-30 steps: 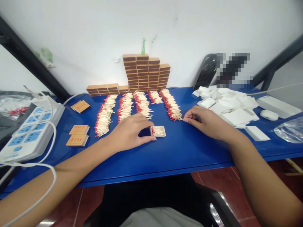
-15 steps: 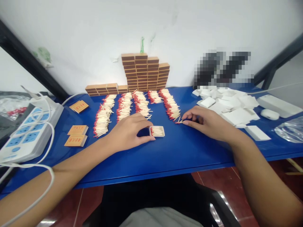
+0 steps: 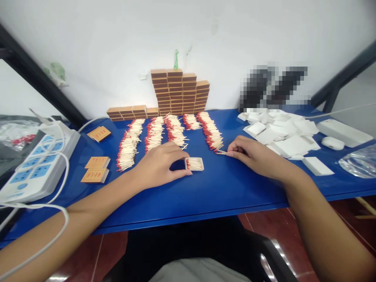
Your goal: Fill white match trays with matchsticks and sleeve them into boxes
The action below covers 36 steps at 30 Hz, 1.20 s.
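A small white tray (image 3: 194,163) partly filled with red-tipped matches sits on the blue table (image 3: 223,188). My left hand (image 3: 160,164) grips its left end between thumb and fingers. My right hand (image 3: 252,154) lies to the right, fingertips pinched on a few matches (image 3: 221,152) at the near end of the rightmost row of matches (image 3: 210,131). Several more rows of matches (image 3: 152,133) lie behind my left hand.
Brown matchboxes (image 3: 179,92) are stacked against the wall. Empty white trays (image 3: 282,133) are heaped at the right. Flat orange sleeves (image 3: 96,169) lie at the left beside a white power strip (image 3: 38,164) with cables. A white mouse (image 3: 331,143) lies far right.
My right hand pulled a few matches out of the rightmost row and closed its fingers on them. The left hand and tray stayed put.
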{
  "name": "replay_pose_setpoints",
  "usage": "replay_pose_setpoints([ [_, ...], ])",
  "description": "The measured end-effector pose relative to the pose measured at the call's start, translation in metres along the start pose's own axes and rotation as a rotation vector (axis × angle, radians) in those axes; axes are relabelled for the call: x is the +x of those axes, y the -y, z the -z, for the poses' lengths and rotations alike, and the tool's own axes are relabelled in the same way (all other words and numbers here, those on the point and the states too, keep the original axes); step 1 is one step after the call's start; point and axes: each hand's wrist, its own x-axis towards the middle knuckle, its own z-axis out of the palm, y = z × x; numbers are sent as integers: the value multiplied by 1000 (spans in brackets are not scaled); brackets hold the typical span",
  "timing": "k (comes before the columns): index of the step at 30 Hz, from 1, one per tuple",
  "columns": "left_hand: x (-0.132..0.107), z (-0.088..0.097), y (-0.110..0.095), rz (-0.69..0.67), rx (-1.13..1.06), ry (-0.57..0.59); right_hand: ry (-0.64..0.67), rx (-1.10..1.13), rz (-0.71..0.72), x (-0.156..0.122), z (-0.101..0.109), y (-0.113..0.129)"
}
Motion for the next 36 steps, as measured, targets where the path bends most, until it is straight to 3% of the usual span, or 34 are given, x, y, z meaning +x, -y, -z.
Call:
replay_pose_setpoints([
  [9, 0, 0, 0, 2, 8, 3, -14, 63, -14, 0, 1, 11],
  [27, 0, 0, -1, 1, 8, 9, -99, 63, 34, -2, 1, 11],
  [36, -1, 1, 0, 5, 22, 14, -68, 22, 8, -4, 5, 8],
])
